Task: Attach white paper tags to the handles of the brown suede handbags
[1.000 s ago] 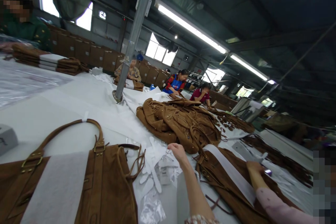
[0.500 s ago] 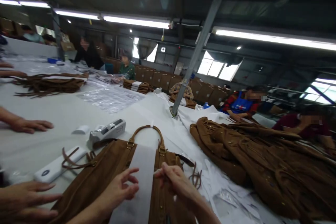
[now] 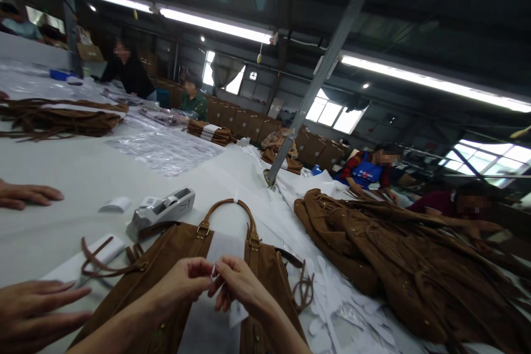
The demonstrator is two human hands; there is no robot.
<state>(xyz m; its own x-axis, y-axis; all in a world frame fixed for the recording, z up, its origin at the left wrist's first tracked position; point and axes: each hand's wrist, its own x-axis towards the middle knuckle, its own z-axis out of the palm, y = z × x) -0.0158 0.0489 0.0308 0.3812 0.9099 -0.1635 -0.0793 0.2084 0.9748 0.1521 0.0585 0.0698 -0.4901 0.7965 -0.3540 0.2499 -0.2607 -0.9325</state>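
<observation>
A brown suede handbag [image 3: 178, 254] lies flat on the white table [image 3: 83, 177] right in front of me, handle pointing away. A white paper band [image 3: 226, 246] runs down its middle. My left hand [image 3: 185, 279] and my right hand [image 3: 238, 282] meet over the band, fingertips pinched together on a small white piece between them. Whether that piece is a tag or the band's edge I cannot tell.
A grey tape dispenser [image 3: 160, 211] stands left of the bag. Another person's hands [image 3: 35, 310] rest at the lower left and a hand [image 3: 25, 194] at the left edge. A heap of brown fringed bags [image 3: 398, 265] fills the right. Other workers sit beyond a slanted metal pole [image 3: 307, 105].
The view swung left from the fringed heap to the flat handbag. My hands came off the right-hand bags, hovered over the band, then closed together on the small white piece.
</observation>
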